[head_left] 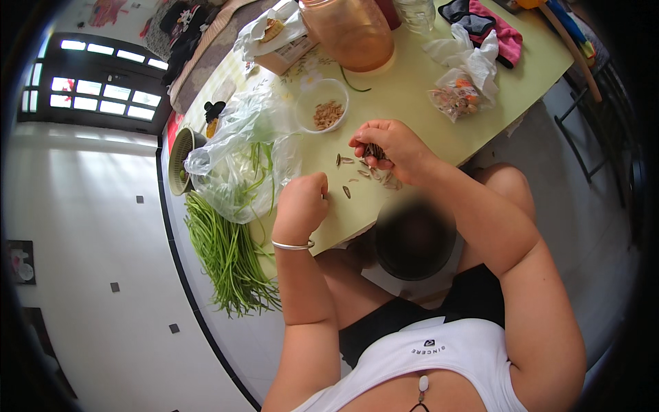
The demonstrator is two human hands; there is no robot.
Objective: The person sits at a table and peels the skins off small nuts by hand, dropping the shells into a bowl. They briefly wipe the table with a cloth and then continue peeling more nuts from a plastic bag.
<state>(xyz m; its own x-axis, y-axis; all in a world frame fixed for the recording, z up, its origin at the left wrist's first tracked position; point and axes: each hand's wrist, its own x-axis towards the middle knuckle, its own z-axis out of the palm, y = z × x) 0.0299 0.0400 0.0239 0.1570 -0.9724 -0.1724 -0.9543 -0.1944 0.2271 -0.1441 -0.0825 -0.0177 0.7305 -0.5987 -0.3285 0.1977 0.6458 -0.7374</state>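
Observation:
My right hand (398,147) is closed over a small clump of dark striped seeds (373,151), which look like sunflower seeds, just above the table. Beneath it lie loose seeds and pale split shells (374,173). Resting by the table's near edge, my left hand (301,202) is curled into a fist; whatever it may hold is hidden. A few single seeds (347,192) lie between the two hands. Beyond them stands a clear round plastic tub (307,99) with light brown pieces (328,114) at its bottom.
Long green stalks (223,257) hang over the table's left edge beside a clear plastic bag (237,172). A large amber jar (353,34) stands at the back. At the right are a snack packet (454,98) and crumpled tissue (473,58). A dark round container (415,240) sits below the near edge.

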